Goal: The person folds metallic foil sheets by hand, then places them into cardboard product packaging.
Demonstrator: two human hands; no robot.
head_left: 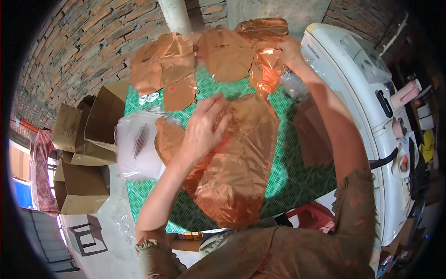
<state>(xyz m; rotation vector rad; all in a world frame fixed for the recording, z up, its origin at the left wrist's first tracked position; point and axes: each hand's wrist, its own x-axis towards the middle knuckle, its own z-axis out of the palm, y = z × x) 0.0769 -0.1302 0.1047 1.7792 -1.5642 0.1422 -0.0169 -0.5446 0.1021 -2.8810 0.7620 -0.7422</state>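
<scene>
A large, flat copper-coloured foil balloon (241,158) lies creased across the near half of the table. My left hand (206,123) is over its upper left part, fingers bent and closed on the foil, slightly blurred. At the far right, my right hand (291,52) is closed on the edge of another shiny copper foil balloon (269,69); its fingertips are partly hidden. More flat foil balloons, one on the left (162,65) and one in the middle (227,58), are spread along the far edge. A stack of clear plastic bags (137,149) sits left of my left hand.
A green patterned cloth (283,186) covers the table. Open cardboard boxes (86,186) stand on the floor at left. A white appliance (367,102) borders the right side, with a crumpled clear bag (295,86) beside it. A brick wall (93,51) rises behind.
</scene>
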